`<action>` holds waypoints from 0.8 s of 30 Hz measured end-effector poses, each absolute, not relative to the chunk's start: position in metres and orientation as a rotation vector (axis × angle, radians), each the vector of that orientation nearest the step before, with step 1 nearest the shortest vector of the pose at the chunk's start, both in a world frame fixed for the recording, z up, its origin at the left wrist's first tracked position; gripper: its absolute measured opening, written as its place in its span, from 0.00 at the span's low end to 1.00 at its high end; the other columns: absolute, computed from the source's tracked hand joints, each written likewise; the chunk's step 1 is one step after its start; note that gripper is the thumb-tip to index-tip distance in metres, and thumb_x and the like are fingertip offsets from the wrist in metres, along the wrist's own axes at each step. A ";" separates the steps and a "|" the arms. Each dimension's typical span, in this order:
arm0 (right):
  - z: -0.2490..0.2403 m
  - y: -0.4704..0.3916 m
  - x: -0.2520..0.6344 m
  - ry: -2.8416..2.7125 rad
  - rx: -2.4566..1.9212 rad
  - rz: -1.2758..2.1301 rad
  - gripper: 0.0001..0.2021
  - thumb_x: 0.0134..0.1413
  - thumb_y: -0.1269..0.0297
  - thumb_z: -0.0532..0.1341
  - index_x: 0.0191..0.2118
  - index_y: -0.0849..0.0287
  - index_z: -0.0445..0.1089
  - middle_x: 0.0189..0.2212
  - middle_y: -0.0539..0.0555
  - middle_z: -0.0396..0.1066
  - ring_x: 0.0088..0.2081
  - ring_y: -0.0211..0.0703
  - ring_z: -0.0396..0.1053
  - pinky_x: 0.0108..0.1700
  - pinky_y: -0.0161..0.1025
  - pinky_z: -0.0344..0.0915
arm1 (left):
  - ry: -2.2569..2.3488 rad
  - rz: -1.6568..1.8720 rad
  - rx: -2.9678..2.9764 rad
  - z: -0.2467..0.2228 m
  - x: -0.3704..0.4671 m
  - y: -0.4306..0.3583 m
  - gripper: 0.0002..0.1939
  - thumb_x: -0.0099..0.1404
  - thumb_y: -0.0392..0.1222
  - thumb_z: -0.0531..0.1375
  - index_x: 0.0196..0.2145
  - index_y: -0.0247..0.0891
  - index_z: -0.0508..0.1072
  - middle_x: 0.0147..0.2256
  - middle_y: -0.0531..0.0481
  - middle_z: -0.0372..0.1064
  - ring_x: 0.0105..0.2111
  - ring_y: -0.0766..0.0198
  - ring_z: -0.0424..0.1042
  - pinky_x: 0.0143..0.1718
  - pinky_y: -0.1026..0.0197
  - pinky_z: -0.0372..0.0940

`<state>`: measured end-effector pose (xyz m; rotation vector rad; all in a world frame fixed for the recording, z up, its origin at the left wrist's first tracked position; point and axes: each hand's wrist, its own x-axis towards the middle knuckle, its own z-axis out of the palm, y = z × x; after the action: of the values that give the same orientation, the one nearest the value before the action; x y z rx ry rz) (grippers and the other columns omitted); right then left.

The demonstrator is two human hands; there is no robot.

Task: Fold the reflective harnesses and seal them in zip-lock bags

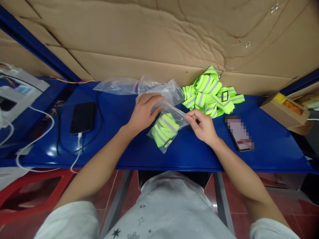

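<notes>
A clear zip bag (163,149) with a folded neon-yellow reflective strap (164,130) inside lies on the blue table, its mouth pointing away from me. My left hand (146,111) is at the left end of the bag's mouth, thumb and fingers closing on the plastic. The right end of the zip edge is pinched between the thumb and fingers of my right hand (201,126). More clear plastic bags (159,88) lie behind my hands. Beside them, at the back, is a heap of neon-yellow reflective straps (209,93) with a black buckle.
A black phone (82,118) with a white cable lies at the left, near a power strip (20,94). Another phone (239,133) and an open cardboard box (285,111) are at the right. Cardboard (149,39) lines the back. A red stool (32,199) stands below left.
</notes>
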<state>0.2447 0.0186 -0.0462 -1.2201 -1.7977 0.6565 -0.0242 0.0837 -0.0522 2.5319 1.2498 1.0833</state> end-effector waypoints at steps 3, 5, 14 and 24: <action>-0.047 0.022 0.247 -1.750 -1.258 0.707 0.15 0.68 0.49 0.62 0.38 0.57 0.74 0.21 0.45 0.62 0.24 0.35 0.59 0.32 0.37 0.56 | 1.382 0.803 2.599 -0.055 -0.031 0.089 0.24 0.76 0.51 0.58 0.66 0.43 0.71 0.63 0.41 0.73 0.65 0.46 0.70 0.74 0.35 0.48; -0.048 0.024 0.248 -1.726 -1.286 0.734 0.17 0.67 0.48 0.62 0.38 0.58 0.74 0.22 0.45 0.62 0.25 0.35 0.59 0.32 0.37 0.56 | 1.505 0.694 2.602 -0.058 -0.034 0.090 0.27 0.75 0.54 0.60 0.66 0.43 0.71 0.61 0.38 0.74 0.64 0.41 0.71 0.73 0.29 0.45; -0.052 0.028 0.237 -1.385 -1.378 1.402 0.27 0.51 0.37 0.72 0.40 0.55 0.66 0.36 0.50 0.73 0.34 0.40 0.75 0.27 0.37 0.76 | 1.767 0.772 2.355 -0.044 -0.038 0.090 0.16 0.71 0.52 0.63 0.51 0.41 0.80 0.48 0.42 0.81 0.55 0.43 0.77 0.64 0.39 0.60; -0.041 0.023 0.237 -1.204 -1.249 1.635 0.23 0.41 0.54 0.80 0.43 0.58 0.80 0.36 0.49 0.76 0.29 0.34 0.72 0.30 0.34 0.80 | 1.760 1.052 2.335 -0.047 -0.028 0.084 0.11 0.74 0.41 0.56 0.49 0.42 0.78 0.50 0.45 0.81 0.53 0.49 0.78 0.62 0.45 0.59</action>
<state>0.2368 0.0235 -0.0414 -1.2492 -1.2038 1.6346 -0.0282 0.0842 -0.0470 2.3348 1.7597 1.0521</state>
